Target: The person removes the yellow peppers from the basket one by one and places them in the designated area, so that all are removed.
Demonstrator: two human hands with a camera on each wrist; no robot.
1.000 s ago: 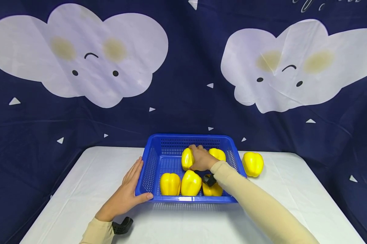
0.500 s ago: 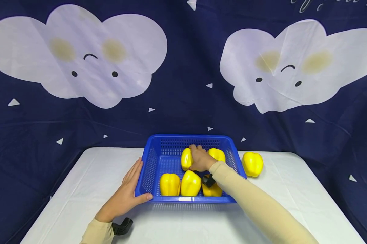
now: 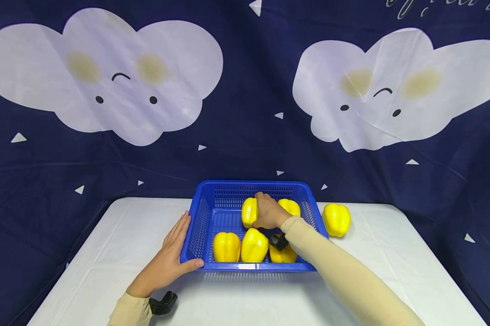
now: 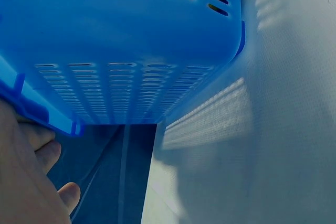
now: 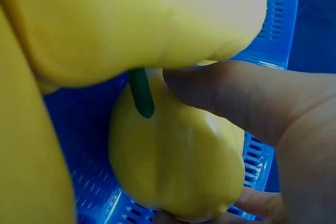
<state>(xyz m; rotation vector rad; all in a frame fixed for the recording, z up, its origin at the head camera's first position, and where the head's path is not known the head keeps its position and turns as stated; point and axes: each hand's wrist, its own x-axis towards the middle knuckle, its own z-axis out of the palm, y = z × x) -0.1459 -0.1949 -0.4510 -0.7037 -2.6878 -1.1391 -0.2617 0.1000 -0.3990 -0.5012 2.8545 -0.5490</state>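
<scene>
A blue plastic basket (image 3: 254, 266) stands on the table with several yellow bell peppers inside. My right hand (image 3: 270, 213) reaches into it and holds a yellow bell pepper (image 3: 249, 213) between thumb and fingers; the right wrist view shows that pepper (image 5: 178, 150) with its green stem. My left hand (image 3: 167, 262) rests along the basket's left side, fingers straight and thumb on the front rim. In the left wrist view, part of the left hand (image 4: 26, 171) lies at the rim. Three peppers line the front; the right one (image 3: 283, 254) is partly hidden by the right wrist's black device.
Another yellow pepper (image 3: 290, 207) sits at the back right inside the basket, partly behind the right hand. One more pepper (image 3: 336, 220) is on the white table (image 3: 391, 262) outside, right of the basket. A dark blue curtain (image 3: 249, 136) with clouds hangs behind.
The view has shifted very slightly. Both hands, the held pepper and the basket stay in nearly the same places.
</scene>
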